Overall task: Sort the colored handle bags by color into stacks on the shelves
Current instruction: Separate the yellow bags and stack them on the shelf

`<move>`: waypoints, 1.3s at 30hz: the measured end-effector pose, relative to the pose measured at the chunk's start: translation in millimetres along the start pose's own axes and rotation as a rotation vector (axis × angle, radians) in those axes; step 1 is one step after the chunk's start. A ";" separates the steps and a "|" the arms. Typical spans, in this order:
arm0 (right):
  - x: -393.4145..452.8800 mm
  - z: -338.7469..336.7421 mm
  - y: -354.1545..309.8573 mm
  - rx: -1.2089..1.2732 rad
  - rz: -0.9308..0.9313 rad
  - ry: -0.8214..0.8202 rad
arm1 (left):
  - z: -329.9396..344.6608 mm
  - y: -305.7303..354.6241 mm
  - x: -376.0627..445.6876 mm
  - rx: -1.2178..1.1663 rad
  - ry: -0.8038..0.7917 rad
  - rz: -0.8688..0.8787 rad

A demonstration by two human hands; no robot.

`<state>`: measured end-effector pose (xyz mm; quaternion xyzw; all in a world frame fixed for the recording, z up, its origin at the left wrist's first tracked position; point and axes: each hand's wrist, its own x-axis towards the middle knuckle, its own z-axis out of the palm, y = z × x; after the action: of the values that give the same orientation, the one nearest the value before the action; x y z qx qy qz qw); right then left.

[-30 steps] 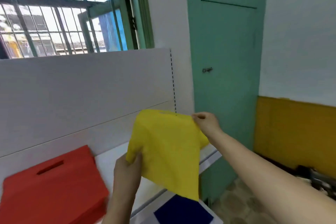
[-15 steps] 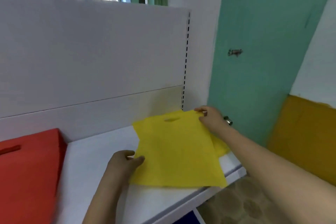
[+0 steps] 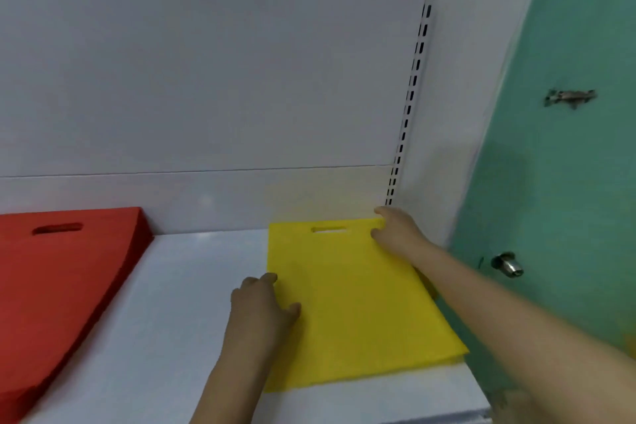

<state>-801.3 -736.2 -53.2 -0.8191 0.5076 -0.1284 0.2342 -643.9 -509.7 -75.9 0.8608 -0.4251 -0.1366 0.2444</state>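
A yellow handle bag [image 3: 354, 306] lies flat on the right part of the white shelf [image 3: 192, 289], its cut-out handle toward the back panel. My left hand [image 3: 261, 306] holds the bag's left edge, thumb on top of the fabric. The far right corner, beside the handle slot, is pinched by my right hand [image 3: 395, 231]. A little more yellow shows under the bag's right edge. A stack of red handle bags [image 3: 58, 282] lies on the same shelf at the far left, apart from both hands.
The white back panel [image 3: 213, 79] rises behind the shelf, with a slotted upright [image 3: 409, 96] at its right end. A green door [image 3: 568, 165] with a latch and a metal knob [image 3: 507, 263] stands just right of the shelf. Bare shelf separates the red and yellow bags.
The yellow bag went from hanging in the air in front of the shelf to lying flat on it. Both hands came down with it, and the view tipped downward.
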 end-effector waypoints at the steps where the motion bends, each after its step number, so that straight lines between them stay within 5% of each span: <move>1: 2.4 1.7 -0.2 0.004 0.024 -0.034 | 5.1 4.8 -1.7 0.039 0.017 -0.015; 10: 5.9 -2.7 -4.9 0.008 0.073 -0.025 | 20.0 29.9 -14.3 -0.010 0.141 -0.060; 14: -5.9 -2.2 -40.4 -0.126 -0.143 0.151 | 10.2 29.0 -33.1 -0.002 0.295 -0.031; 20: -41.6 26.3 -148.4 0.144 -0.492 0.057 | -19.6 0.1 -73.0 -0.125 0.459 -0.032; 29: -134.8 105.4 -336.7 0.300 -0.731 -0.050 | -133.9 -110.4 -150.5 -0.142 0.761 -0.094; 39: -225.9 212.6 -534.7 0.174 -0.861 -0.049 | -263.5 -298.8 -240.3 -0.088 0.880 -0.304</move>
<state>-395.6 -280.4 45.6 -0.9361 0.1017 -0.2369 0.2393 -472.9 -82.5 -7.5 0.8782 -0.1440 0.1895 0.4149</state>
